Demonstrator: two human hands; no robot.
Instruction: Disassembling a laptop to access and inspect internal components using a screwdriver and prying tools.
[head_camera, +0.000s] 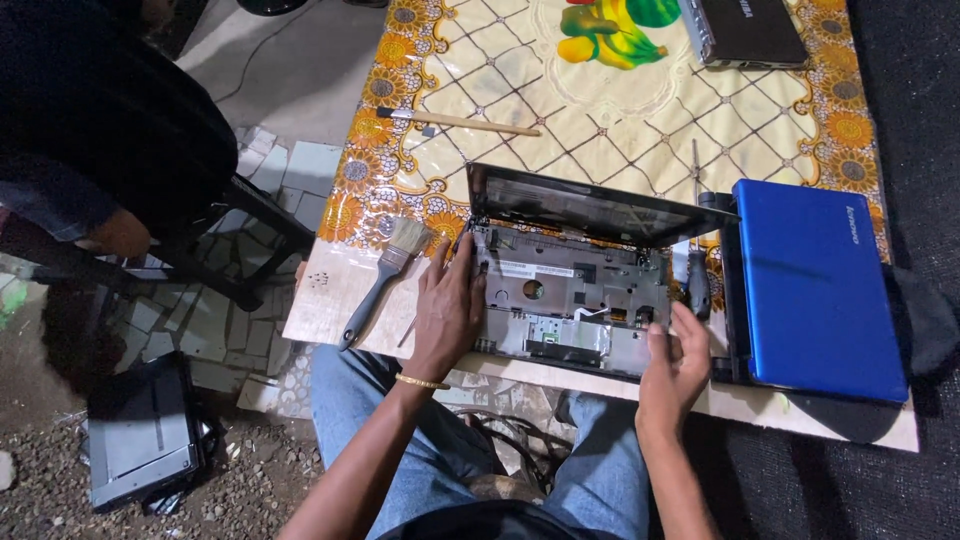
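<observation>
An opened laptop (575, 285) with its keyboard removed lies on the table (640, 110), its dark screen tilted up at the back. My left hand (450, 305) rests flat on the laptop's left edge, fingers spread against the bare base. At the front right corner, my right hand (672, 360) grips the palm rest, thumb on top. A black-handled screwdriver (697, 275) lies just right of the laptop.
A grey-handled paintbrush (385, 275) lies left of my left hand. A closed blue laptop (820, 285) sits to the right, a dark one (745, 30) at the far edge. A wooden-handled tool (455, 121) lies mid-table. Another person sits at left (100, 130). A laptop part (140, 435) lies on the ground.
</observation>
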